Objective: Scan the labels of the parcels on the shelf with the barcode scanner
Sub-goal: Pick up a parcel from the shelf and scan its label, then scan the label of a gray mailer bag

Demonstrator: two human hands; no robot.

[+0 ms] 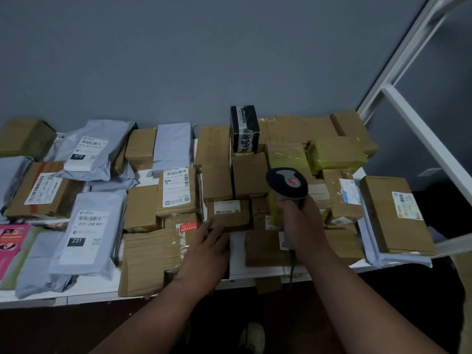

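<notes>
The right hand (302, 223) wraps the grey handheld barcode scanner (287, 185) at centre frame; the left hand (208, 242) lies flat-fingered against a small brown cardboard parcel (228, 213) on the white shelf (362, 264); its label is partly shadowed, so a misread seems likely.

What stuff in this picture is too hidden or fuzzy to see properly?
- Head view: the barcode scanner window faces away, so its beam and aim are hidden.
- The scanner handle sits inside the right hand.
- The small carton under the left hand: its label print is too small to read.
- The pink package is cut off by the left edge.
</notes>
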